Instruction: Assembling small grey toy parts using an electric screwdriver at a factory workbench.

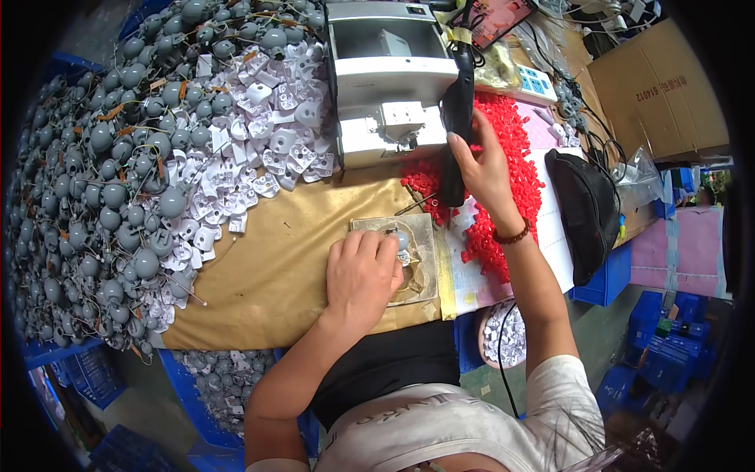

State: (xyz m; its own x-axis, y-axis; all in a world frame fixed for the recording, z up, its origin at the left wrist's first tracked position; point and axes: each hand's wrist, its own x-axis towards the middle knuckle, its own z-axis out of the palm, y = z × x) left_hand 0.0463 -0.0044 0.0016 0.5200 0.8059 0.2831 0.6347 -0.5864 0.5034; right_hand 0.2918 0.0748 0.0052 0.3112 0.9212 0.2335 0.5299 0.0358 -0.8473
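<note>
Fingers (385,250) of the left hand (360,275) bunch together over a small grey part (403,239) in a square fixture block (427,271) on the cloth-covered counter (236,311); whether they clamp it cannot be told. Farther off, beside red pieces (485,250), the right hand (489,175) touches an upright black tool (453,173), its grip partly hidden. Beyond stands a silver machine (393,71).
</note>
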